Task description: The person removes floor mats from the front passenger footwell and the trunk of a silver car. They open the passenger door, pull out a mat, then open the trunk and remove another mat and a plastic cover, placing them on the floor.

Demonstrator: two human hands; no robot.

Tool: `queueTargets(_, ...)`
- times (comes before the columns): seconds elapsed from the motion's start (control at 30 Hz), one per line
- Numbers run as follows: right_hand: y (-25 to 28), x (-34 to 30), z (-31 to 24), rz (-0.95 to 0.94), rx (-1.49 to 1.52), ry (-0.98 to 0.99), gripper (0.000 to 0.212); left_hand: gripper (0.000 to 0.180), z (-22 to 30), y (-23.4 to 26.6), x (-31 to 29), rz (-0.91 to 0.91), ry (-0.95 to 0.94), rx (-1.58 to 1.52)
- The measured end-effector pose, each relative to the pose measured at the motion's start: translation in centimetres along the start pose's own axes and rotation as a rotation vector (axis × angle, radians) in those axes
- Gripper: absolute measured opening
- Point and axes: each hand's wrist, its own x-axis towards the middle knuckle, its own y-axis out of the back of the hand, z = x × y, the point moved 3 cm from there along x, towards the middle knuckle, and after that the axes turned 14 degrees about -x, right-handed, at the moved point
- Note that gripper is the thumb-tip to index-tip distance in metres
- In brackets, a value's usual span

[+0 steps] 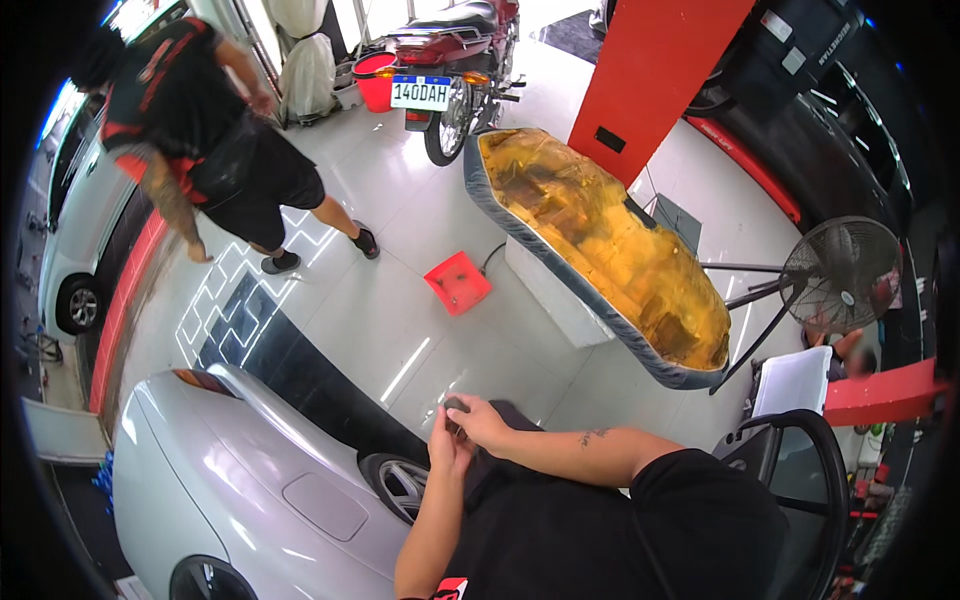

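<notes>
Small dark object, held at the fingertips of two bare hands.
It is gripped between the closed fingers of left hand and right hand, neither being nearer; its long axis cannot be told. Beyond, on the tiled floor, a red dustpan is seen with dark debris in it; farther off, a white tub and red bucket, contents indiscernible.

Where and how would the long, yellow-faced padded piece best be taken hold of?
Probably two-handed, spread along the grey rim, coming from the picture's left: the padded piece is long, lies with its exposed yellow face up, and has a red pillar and fan on its other side.
</notes>
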Motion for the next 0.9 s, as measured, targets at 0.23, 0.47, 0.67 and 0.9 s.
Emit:
queueTargets(0.23, 1.8, 4.5, -4.8, 0.337, -0.370, 0.377, 0.054, 0.038, 1.8, -7.9, 7.5, -0.118, 0.004, 0.050)
queueTargets(0.47, 7.4, 6.5, -10.7, 0.188, -0.489, 0.475, 0.068, 0.038, 2.5, -14.9, 13.8, -0.152, 0.143, -0.111)
queueTargets(0.67, 11.9, 7.0, -14.1, 0.190, -0.455, 0.532, 0.064, 0.035, 3.0, -18.4, 18.4, -0.103, 0.234, -0.063)
queueTargets(0.9, 16.5, 8.5, -11.2, 0.306, -0.315, 0.214, 0.048, 0.034, 6.8, -21.6, 27.2, -0.097, 0.239, 0.010)
